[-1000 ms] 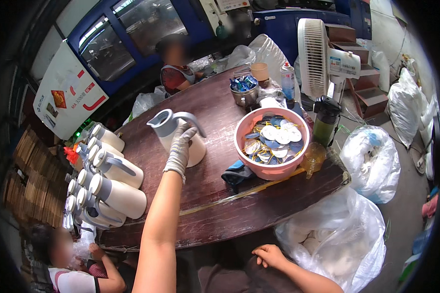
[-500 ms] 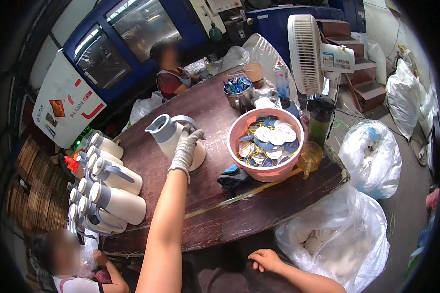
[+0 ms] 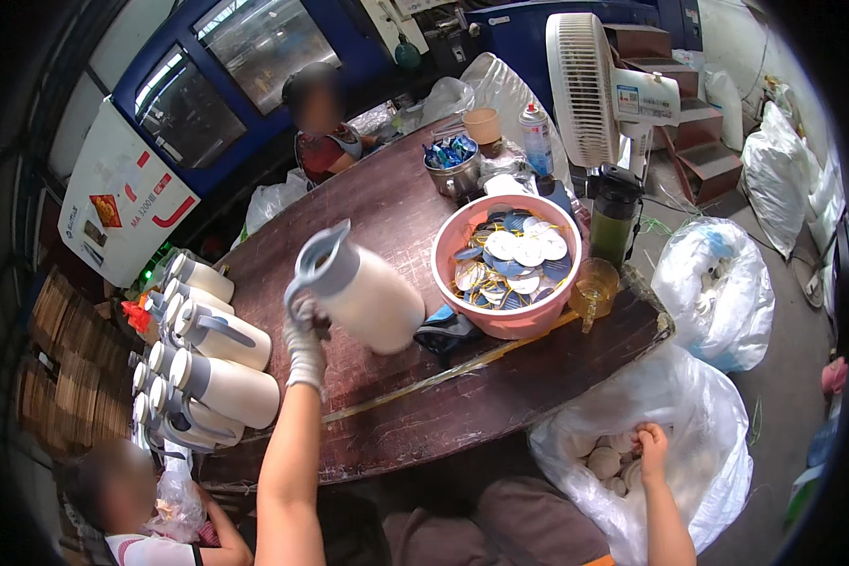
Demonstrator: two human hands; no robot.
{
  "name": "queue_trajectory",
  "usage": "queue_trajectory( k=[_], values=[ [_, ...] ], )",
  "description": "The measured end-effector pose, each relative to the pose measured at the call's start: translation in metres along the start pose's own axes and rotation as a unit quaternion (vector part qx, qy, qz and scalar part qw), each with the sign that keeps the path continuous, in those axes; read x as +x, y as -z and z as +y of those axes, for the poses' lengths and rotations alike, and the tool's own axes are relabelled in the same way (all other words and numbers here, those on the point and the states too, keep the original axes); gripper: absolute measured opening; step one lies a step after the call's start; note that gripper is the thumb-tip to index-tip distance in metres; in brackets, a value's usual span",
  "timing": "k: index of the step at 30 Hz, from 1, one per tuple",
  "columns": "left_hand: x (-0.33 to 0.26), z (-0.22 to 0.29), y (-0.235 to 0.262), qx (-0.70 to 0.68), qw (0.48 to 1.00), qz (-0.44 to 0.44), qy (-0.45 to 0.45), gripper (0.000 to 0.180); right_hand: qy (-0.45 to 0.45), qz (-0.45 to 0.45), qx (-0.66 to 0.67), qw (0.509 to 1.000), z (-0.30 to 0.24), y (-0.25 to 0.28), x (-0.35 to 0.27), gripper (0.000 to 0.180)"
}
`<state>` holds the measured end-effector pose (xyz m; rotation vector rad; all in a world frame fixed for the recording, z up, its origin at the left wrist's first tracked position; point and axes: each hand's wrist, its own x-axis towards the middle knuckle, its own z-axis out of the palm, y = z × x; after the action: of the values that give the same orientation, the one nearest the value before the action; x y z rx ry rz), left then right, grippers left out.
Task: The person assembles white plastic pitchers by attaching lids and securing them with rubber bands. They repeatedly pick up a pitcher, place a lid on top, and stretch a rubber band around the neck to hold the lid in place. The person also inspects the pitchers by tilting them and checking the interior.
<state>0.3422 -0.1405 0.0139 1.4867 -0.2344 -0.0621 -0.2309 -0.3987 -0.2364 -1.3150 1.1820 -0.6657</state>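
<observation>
I have one white, round-bodied jug with a grey collar and spout (image 3: 372,307) at the middle of the brown tabletop (image 3: 500,406), tilted. Half a second ago its spout pointed to the left edge and its handle lay on the right; now the spout points to the far edge and the grey curved handle (image 3: 299,288) is on the left. My left hand (image 3: 304,354), in a whitish knit glove, is closed around that handle. My bare right hand (image 3: 649,451) has left my lap for the mouth of a clear-white plastic bag (image 3: 698,415) below the near edge. Its fingers are half curled among round off-white pieces (image 3: 613,462); I cannot tell whether they grip one.

Just beside the jug's base lies one blue-and-black cloth pouch (image 3: 448,335). Toward the right end stands one pink plastic basin (image 3: 509,325) heaped with round white and blue tags (image 3: 514,259). Near the right corner are one amber see-through mug (image 3: 594,291) and one dark-lidded green bottle (image 3: 615,212). Nearer the far edge stand one metal pot (image 3: 454,181), one tan cup (image 3: 482,124) and one spray can (image 3: 535,141). Along the left edge, at least eight more white-and-grey jugs (image 3: 226,387) crowd together.
</observation>
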Motion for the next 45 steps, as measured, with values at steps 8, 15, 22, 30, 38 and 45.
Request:
queue_trajectory(
  k=[8,15,22,30,38,45],
  values=[
    [-0.148,0.06,0.11,-0.215,0.972,-0.091,0.005,0.024,0.126,-0.095,-0.577,0.801,0.06,0.011,-0.049,0.036],
    [-0.264,0.091,0.116,0.105,0.992,-0.054,0.044,0.014,0.011,-0.232,-0.728,0.645,0.066,0.006,-0.014,0.06],
    [-0.294,0.037,0.107,0.089,0.982,-0.153,0.059,0.018,0.067,-0.24,-0.794,0.555,0.039,0.035,-0.012,0.07],
    [-0.306,0.009,0.09,0.079,0.963,-0.221,0.133,0.027,0.045,-0.268,-0.742,0.613,0.063,0.045,-0.013,0.049],
    [-0.317,0.009,0.096,0.022,0.952,-0.264,0.152,0.032,0.067,-0.124,-0.521,0.842,0.034,0.062,-0.032,0.036],
    [-0.318,0.012,0.089,0.052,0.938,-0.309,0.147,0.039,0.156,-0.158,-0.493,0.841,-0.009,0.05,-0.041,0.026]
  ],
)
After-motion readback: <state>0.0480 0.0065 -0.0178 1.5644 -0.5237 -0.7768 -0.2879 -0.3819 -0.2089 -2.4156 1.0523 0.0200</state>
